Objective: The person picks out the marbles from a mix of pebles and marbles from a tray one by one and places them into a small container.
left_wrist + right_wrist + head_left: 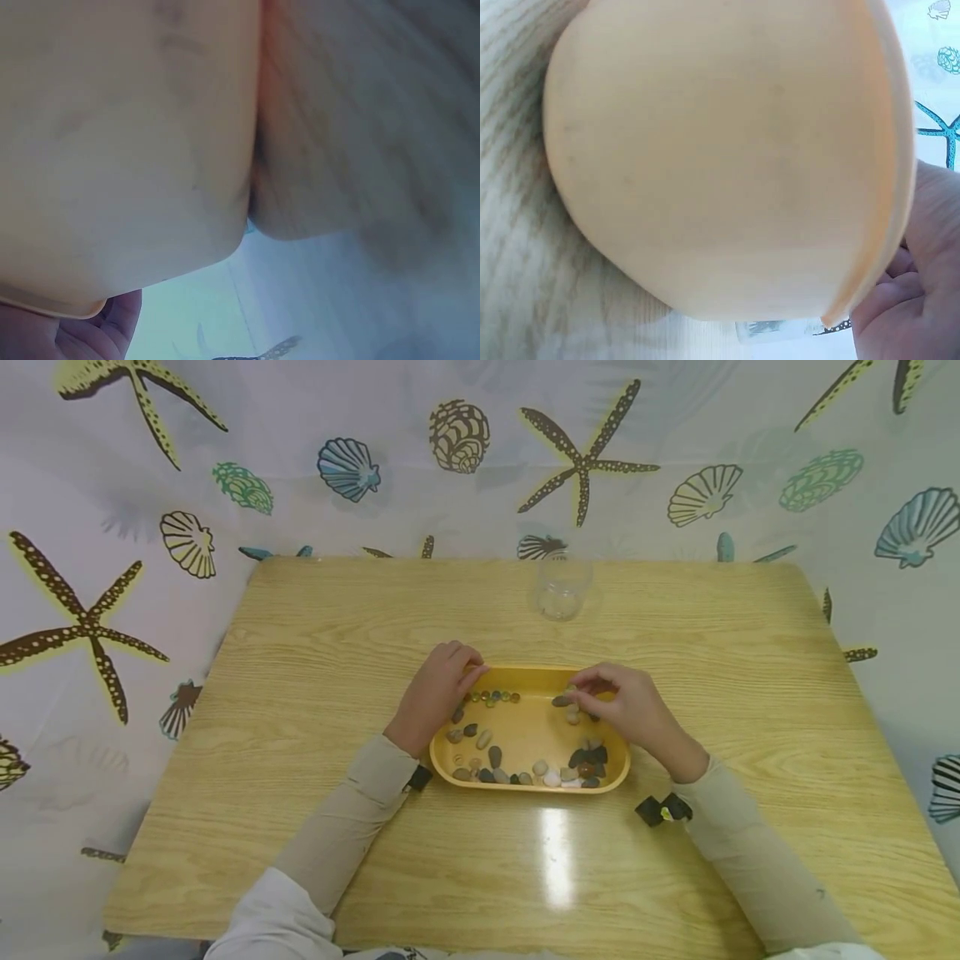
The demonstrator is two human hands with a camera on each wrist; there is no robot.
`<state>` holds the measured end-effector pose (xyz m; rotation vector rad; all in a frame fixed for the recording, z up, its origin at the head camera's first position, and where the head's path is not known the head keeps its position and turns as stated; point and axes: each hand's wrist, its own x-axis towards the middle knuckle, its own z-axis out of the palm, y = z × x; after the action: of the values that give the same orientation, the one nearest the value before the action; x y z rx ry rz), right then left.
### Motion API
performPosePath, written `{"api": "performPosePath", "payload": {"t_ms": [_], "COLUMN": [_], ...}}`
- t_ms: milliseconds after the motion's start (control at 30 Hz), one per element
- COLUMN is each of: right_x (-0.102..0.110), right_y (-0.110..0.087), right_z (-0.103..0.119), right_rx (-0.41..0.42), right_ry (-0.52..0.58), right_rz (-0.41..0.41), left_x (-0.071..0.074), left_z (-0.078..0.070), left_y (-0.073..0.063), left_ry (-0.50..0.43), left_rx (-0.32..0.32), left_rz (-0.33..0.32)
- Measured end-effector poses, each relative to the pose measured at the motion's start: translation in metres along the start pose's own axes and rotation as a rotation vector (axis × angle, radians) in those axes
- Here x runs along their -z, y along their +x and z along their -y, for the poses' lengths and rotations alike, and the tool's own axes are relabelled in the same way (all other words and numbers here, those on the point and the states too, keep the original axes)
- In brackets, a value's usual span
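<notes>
A shallow yellow plastic tray (pixel 525 720) holds pebbles and glass marbles. The left hand (pixel 438 693) is at the tray's far left corner, its thumb and fingertips together at the rim; the left wrist view shows curled fingers (pixel 112 322) beside that rim. Colored marbles (pixel 495 697) lie in a row just right of this hand. Reaching over the far right rim, the right hand (pixel 622 702) pinches a small yellowish stone (pixel 572 688) between thumb and fingers. A dark oval pebble (pixel 561 701) shows right at its thumb tip. In the right wrist view, the tray's outer wall hides the fingertips.
Grey, white and brown pebbles (pixel 501 775) line the near side, with a dark cluster (pixel 588 757) at the near right. A clear jar (pixel 561 592) stands behind the tray on the wooden table (pixel 337 635). Shell-patterned cloth (pixel 480 502) hangs around the table.
</notes>
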<state>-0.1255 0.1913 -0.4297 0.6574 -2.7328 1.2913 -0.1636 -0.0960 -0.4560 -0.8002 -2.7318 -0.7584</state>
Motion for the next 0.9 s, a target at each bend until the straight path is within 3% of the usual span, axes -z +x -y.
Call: {"api": "performPosePath", "payload": {"t_ms": [233, 467, 667, 900], "right_x": [0.015, 0.040, 0.053, 0.059], "right_y": [0.009, 0.020, 0.040, 0.064], "right_z": [-0.006, 0.012, -0.016, -0.036], "right_rx": [-0.046, -0.080, -0.125, -0.124], "right_ry": [0.095, 0.088, 0.065, -0.033], "right_rz": [-0.052, -0.098, -0.146, -0.173], "left_x": [0.000, 0.000, 0.000, 0.000], "left_z": [0.000, 0.000, 0.000, 0.001], "left_y": [0.000, -0.002, -0.004, -0.004], "left_ry": [0.005, 0.013, 0.010, 0.003], "left_rx": [0.010, 0.005, -0.009, -0.007], "left_rz": [-0.002, -0.017, -0.036, -0.035]}}
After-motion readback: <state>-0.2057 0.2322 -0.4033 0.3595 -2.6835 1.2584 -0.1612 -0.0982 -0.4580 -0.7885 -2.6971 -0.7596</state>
